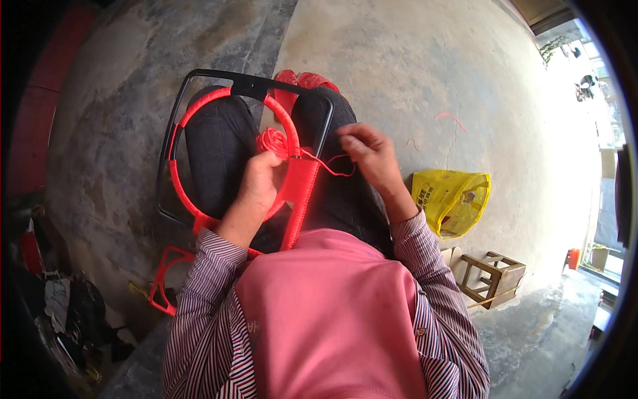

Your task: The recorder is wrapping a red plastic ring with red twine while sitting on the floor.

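A black metal frame (249, 84) with a round ring (207, 100) inside it rests across my lap. Bright red wrapping covers much of the ring, and a flat red stitched strip (302, 189) runs down its right side toward my apron. My left hand (261, 181) reaches into the ring and closes on a coiled bundle of red cord (272, 142). From near the strip's top, a loose length of cord (339, 173) loops rightward to my right hand (369, 151). The right thumb and fingers are pinched together on that cord, beside the frame's right bar.
A yellow bag (435, 199) lies open on the concrete floor at the right, with a small wooden stool (492, 276) nearer to me. Scraps of red cord (452, 120) lie farther off. At my left are another red-covered frame (163, 282) and a dark heap of items (73, 309).
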{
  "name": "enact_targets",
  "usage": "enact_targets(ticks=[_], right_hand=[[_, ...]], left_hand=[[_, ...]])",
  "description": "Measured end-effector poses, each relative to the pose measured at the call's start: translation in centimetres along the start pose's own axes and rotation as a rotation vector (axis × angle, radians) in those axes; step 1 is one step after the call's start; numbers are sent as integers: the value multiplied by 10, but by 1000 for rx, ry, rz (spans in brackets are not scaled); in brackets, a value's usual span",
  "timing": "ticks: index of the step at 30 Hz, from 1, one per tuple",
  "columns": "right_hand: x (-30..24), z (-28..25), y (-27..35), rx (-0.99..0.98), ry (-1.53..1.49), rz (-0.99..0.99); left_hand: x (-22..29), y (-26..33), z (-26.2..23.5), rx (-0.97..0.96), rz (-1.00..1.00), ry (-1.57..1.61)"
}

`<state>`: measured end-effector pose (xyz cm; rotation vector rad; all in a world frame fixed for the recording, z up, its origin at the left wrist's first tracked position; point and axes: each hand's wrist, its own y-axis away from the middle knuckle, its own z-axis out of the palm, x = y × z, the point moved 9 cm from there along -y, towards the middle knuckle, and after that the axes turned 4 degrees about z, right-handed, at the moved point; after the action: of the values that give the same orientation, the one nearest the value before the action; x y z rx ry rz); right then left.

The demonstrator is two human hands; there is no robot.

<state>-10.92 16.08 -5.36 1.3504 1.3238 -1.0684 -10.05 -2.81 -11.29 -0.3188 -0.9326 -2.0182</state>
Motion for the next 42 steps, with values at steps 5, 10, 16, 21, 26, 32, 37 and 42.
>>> enact_targets(ticks=[5, 10, 16, 21, 26, 32, 37, 42], right_hand=[[-11, -1, 19, -41, 57, 124], [-7, 25, 20, -124, 379, 61], [17, -24, 5, 175, -125, 306], [-30, 7, 11, 33, 364, -94], [-33, 35, 6, -92, 727, -202], [11, -30, 14, 5, -482, 143], [-26, -13, 29, -229, -888, 5], [-13, -30, 8, 2, -629, 100]], left_hand=[[5, -1, -5, 58, 44, -44], [0, 0, -10, 103, 3, -46], [3, 1, -13, 111, 31, -94], [0, 0, -5, 110, 1, -108], [-1, 4, 8, 34, -43, -115], [2, 2, 6, 4, 0, -173], [4, 16, 25, -71, -31, -68], [-4, 10, 27, -125, -45, -92]])
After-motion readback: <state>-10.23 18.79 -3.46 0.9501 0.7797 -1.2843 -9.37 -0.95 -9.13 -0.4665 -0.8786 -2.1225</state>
